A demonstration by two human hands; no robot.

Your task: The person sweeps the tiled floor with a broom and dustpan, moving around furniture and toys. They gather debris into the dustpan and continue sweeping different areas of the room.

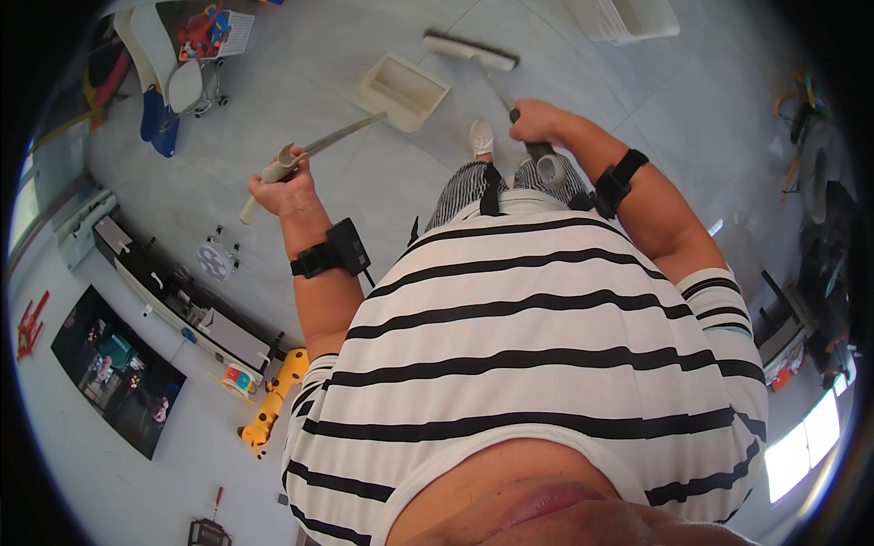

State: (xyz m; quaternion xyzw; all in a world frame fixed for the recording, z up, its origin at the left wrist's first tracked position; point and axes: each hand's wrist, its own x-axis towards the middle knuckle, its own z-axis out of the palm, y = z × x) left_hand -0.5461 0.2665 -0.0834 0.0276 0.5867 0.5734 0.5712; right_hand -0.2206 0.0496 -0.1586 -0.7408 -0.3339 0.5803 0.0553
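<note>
My left hand (287, 184), palm up, is closed around the pole of a long-handled dustpan (410, 121). The beige pan rests on the floor ahead, its opening facing away from me towards the broom. A hooked clip shows on the pole at my fingers. My right hand (543, 123) grips the dark handle of a broom (470, 52), whose hollow pale end points back at my waist. Its wide white head with dark bristles touches the floor just beyond the pan, apart from it. I cannot make out any debris in the pan.
My white shoe (482, 138) stands on the grey tiled floor (567, 75). To the left are a wheeled stool (217, 259), a white chair (186, 87), a white basket of toys (235, 33) and a low TV cabinet (177, 300). White bins (631, 20) stand at the far right.
</note>
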